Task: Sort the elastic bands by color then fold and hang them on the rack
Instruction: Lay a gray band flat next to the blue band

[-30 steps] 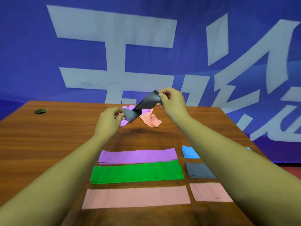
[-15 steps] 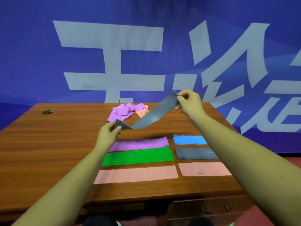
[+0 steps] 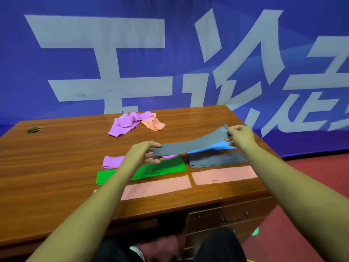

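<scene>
Both hands, left hand [image 3: 140, 151] and right hand [image 3: 238, 136], now pinch the grey band [image 3: 190, 145] in their fingers, lowered flat towards the grey pile [image 3: 217, 159]; sorting continues.

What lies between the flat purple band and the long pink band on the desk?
The green band, lying flat, as the head view shows.

A long grey elastic band [image 3: 192, 145] is shown; a flat purple strip [image 3: 113, 161], green strip [image 3: 162, 166] and pink strip [image 3: 156, 187] are seen on a brown wood-grain desk [image 3: 56, 157].

Flat bands [image 3: 160, 186] lie in two columns on the desk [image 3: 56, 157], a heap [image 3: 126, 123] behind them.
</scene>
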Demonstrator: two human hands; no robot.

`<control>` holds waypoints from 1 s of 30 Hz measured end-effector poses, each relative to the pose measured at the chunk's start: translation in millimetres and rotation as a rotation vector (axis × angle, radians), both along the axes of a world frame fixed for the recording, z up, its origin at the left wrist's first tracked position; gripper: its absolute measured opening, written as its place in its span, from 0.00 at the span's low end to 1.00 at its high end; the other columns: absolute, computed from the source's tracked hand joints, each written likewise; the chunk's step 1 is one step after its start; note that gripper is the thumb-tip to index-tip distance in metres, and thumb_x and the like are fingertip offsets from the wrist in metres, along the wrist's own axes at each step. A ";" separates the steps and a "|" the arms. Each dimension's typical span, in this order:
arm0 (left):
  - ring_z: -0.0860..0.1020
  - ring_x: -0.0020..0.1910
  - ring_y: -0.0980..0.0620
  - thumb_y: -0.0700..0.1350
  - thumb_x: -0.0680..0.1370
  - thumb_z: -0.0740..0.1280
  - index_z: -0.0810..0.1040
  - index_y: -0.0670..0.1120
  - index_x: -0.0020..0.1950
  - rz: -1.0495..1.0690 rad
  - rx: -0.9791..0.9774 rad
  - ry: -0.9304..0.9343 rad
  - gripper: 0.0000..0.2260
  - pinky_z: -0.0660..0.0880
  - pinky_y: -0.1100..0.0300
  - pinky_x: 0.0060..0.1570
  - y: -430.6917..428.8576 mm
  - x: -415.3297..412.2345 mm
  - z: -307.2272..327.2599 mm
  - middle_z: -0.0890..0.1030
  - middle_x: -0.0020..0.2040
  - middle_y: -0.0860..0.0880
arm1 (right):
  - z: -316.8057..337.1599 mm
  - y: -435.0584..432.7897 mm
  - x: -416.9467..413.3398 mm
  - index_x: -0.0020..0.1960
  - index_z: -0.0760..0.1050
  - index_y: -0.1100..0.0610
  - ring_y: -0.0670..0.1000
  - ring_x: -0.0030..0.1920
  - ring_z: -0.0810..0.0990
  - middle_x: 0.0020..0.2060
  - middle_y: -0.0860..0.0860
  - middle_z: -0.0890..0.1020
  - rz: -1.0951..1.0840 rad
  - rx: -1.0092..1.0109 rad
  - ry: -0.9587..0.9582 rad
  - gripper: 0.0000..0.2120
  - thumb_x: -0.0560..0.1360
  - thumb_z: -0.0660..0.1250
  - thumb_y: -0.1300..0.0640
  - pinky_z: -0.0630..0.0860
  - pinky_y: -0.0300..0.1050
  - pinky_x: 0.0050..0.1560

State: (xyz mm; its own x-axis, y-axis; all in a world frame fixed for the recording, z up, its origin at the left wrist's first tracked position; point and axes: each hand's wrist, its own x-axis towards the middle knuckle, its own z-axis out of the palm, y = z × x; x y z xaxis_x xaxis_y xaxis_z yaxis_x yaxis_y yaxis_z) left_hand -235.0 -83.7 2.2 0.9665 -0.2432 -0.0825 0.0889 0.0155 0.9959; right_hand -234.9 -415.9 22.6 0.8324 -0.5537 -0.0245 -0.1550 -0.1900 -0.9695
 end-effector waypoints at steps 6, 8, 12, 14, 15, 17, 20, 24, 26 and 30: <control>0.84 0.36 0.47 0.37 0.79 0.66 0.71 0.50 0.57 -0.052 0.321 -0.183 0.11 0.81 0.55 0.41 -48.4 3.2 -20.2 0.81 0.41 0.44 | -37.7 -48.2 -25.5 0.38 0.73 0.59 0.53 0.31 0.71 0.33 0.57 0.74 -0.129 -0.083 0.118 0.05 0.70 0.62 0.66 0.69 0.47 0.33; 0.83 0.35 0.50 0.39 0.78 0.67 0.70 0.50 0.52 -0.029 0.408 -0.176 0.09 0.80 0.59 0.37 -64.0 2.6 -24.4 0.83 0.44 0.43 | -44.8 -66.3 -30.4 0.38 0.74 0.63 0.53 0.32 0.71 0.32 0.56 0.73 -0.165 -0.142 0.159 0.04 0.69 0.63 0.63 0.71 0.49 0.33; 0.83 0.41 0.50 0.43 0.77 0.70 0.72 0.54 0.47 -0.018 0.630 -0.225 0.08 0.76 0.60 0.36 -91.1 6.9 -33.5 0.81 0.45 0.48 | -54.2 -94.8 -34.3 0.41 0.79 0.65 0.53 0.40 0.76 0.38 0.56 0.80 -0.169 -0.300 0.175 0.07 0.70 0.65 0.61 0.79 0.56 0.46; 0.83 0.37 0.53 0.40 0.77 0.70 0.73 0.51 0.48 -0.027 0.631 -0.236 0.08 0.77 0.59 0.37 -102.7 9.2 -39.1 0.79 0.44 0.49 | -54.8 -100.8 -36.6 0.43 0.80 0.64 0.54 0.44 0.78 0.42 0.54 0.82 -0.154 -0.334 0.167 0.06 0.73 0.65 0.63 0.77 0.51 0.48; 0.83 0.35 0.54 0.39 0.77 0.70 0.73 0.48 0.50 -0.026 0.631 -0.239 0.07 0.77 0.59 0.37 -108.1 8.8 -40.2 0.78 0.43 0.49 | -56.2 -104.6 -36.3 0.43 0.80 0.64 0.54 0.45 0.79 0.42 0.53 0.82 -0.152 -0.346 0.171 0.06 0.73 0.65 0.63 0.76 0.49 0.48; 0.83 0.35 0.53 0.38 0.77 0.69 0.72 0.47 0.54 -0.031 0.650 -0.245 0.09 0.79 0.56 0.39 -117.1 9.3 -42.9 0.77 0.41 0.49 | -58.9 -111.4 -33.8 0.42 0.80 0.63 0.55 0.46 0.80 0.42 0.52 0.82 -0.151 -0.364 0.183 0.06 0.73 0.65 0.63 0.76 0.49 0.46; 0.82 0.33 0.53 0.39 0.77 0.68 0.68 0.50 0.57 -0.042 0.719 -0.317 0.14 0.75 0.58 0.34 -126.2 13.4 -48.8 0.79 0.40 0.47 | -64.2 -121.3 -27.4 0.42 0.80 0.62 0.56 0.47 0.81 0.41 0.52 0.82 -0.148 -0.371 0.186 0.05 0.73 0.65 0.63 0.77 0.51 0.47; 0.79 0.41 0.48 0.40 0.77 0.67 0.69 0.50 0.50 -0.067 0.857 -0.479 0.09 0.70 0.57 0.40 -132.7 19.8 -56.0 0.75 0.44 0.47 | -72.1 -128.4 -18.8 0.44 0.81 0.59 0.54 0.49 0.80 0.44 0.51 0.82 -0.126 -0.407 0.199 0.04 0.74 0.67 0.61 0.78 0.51 0.51; 0.76 0.47 0.46 0.41 0.78 0.66 0.71 0.49 0.47 -0.072 0.938 -0.526 0.05 0.67 0.57 0.43 -134.2 22.1 -60.2 0.73 0.47 0.47 | -79.2 -130.9 -15.1 0.45 0.81 0.59 0.55 0.51 0.80 0.46 0.51 0.83 -0.121 -0.427 0.224 0.03 0.74 0.68 0.61 0.78 0.53 0.54; 0.77 0.49 0.47 0.48 0.80 0.64 0.76 0.49 0.53 -0.056 1.118 -0.624 0.05 0.70 0.57 0.40 -133.1 20.4 -68.1 0.74 0.51 0.48 | -90.4 -132.0 -12.4 0.47 0.81 0.59 0.54 0.51 0.79 0.45 0.50 0.81 -0.109 -0.491 0.233 0.04 0.74 0.69 0.60 0.76 0.51 0.54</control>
